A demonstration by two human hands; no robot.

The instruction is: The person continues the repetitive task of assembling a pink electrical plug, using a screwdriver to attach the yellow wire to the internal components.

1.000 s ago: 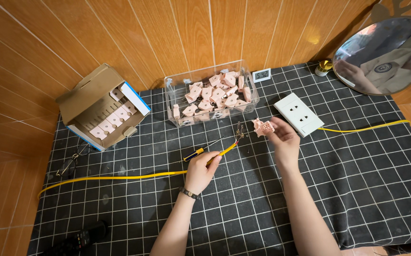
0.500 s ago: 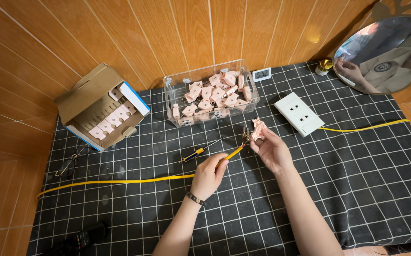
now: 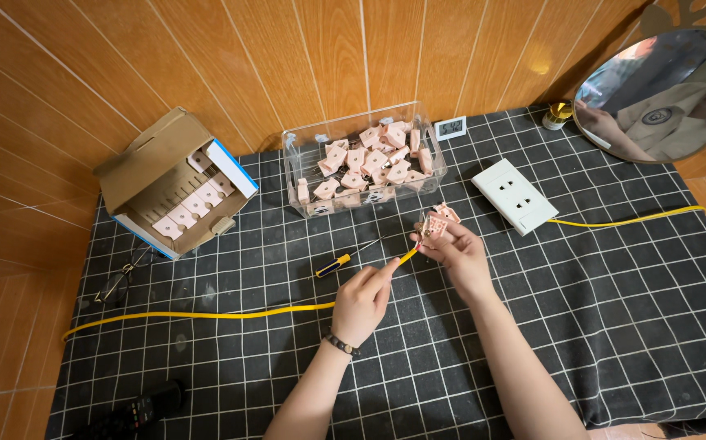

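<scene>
Two hands in view, both the person's own. Left hand pinched the yellow cable near its free end between thumb and forefinger, other fingers curled. Right hand gripped one pink socket insert in its fingertips, held just above the checked black mat, between the clear plastic bin and the person. The cable end met the insert's underside; whether it was seated could not be told.

Count: one yellow cable visible in two stretches, one left of the hands and one running off right behind the white socket faceplate. One faceplate. One screwdriver with a blue-and-yellow handle. One clear bin holding many pink inserts, too heaped to count exactly. One open cardboard box with about six more inserts showing. One small digital clock. One round mirror.

Cable's long axis ran roughly left to right across the mat, then rose diagonally at the left hand, tip pointing up and right toward the insert. Screwdriver lay diagonally, blade pointing up-right toward the hands.
</scene>
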